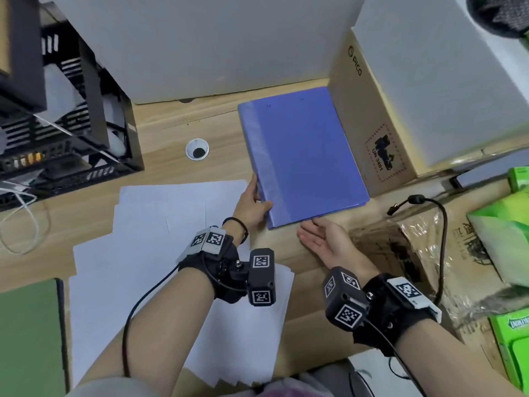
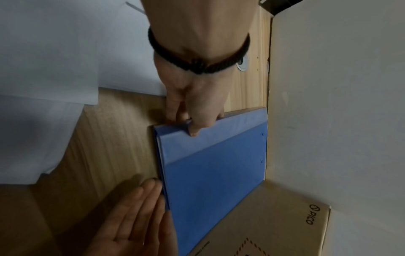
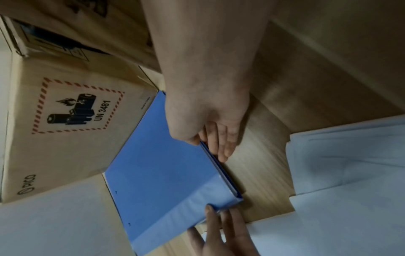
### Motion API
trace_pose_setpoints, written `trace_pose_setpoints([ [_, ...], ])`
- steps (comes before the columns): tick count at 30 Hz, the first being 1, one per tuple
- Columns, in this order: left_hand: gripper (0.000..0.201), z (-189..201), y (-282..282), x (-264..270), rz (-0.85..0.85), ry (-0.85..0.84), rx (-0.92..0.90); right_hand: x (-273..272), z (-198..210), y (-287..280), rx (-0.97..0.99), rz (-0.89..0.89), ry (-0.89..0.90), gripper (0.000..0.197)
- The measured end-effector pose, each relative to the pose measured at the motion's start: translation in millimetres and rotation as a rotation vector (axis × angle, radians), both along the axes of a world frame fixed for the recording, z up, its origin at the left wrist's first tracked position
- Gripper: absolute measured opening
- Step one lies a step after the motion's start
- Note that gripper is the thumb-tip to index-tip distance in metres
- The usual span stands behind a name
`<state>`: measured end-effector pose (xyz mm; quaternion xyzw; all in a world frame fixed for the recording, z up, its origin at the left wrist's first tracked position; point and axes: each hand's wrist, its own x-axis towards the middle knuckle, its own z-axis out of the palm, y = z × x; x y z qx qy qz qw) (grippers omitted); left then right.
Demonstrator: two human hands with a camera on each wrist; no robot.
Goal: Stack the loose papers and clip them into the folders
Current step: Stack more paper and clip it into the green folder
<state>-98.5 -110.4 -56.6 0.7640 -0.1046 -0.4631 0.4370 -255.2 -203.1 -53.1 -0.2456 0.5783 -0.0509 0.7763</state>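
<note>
A closed blue folder [image 1: 303, 156] lies on the wooden desk against a cardboard box. My left hand [image 1: 253, 203] grips its spine edge near the front corner, thumb on top of the cover [image 2: 194, 131] and fingers beneath. My right hand [image 1: 317, 236] lies flat, palm up, with straight fingers against the folder's front edge [image 3: 221, 149]. Several loose white papers [image 1: 160, 253] are spread over the desk to the left of the folder, under my left forearm. A green folder [image 1: 28, 336] lies at the near left.
A tan PICO cardboard box [image 1: 369, 121] flanks the folder's right side, with a white partition [image 1: 206, 44] behind. A black rack [image 1: 57, 116] stands at far left. A cable grommet [image 1: 197, 149] sits in the desk. An open box with plastic wrap [image 1: 400, 253] and green packages [image 1: 509, 230] are on the right.
</note>
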Motion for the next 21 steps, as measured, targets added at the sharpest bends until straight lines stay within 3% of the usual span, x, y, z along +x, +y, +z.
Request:
trace_pose_setpoints([
  [4,0.062,17,18,3,-0.016,-0.059,-0.051,-7,4,14,-0.006,0.119,0.012,0.014],
  [7,0.050,25,56,18,-0.012,-0.125,0.010,-1,11,34,-0.072,0.316,0.054,0.011],
  [16,0.044,17,262,52,0.336,-0.377,0.263,36,24,118,-0.436,0.630,0.101,0.019],
  [21,0.051,-3,359,46,0.325,-0.260,0.407,51,17,178,-0.463,0.821,0.066,0.038],
])
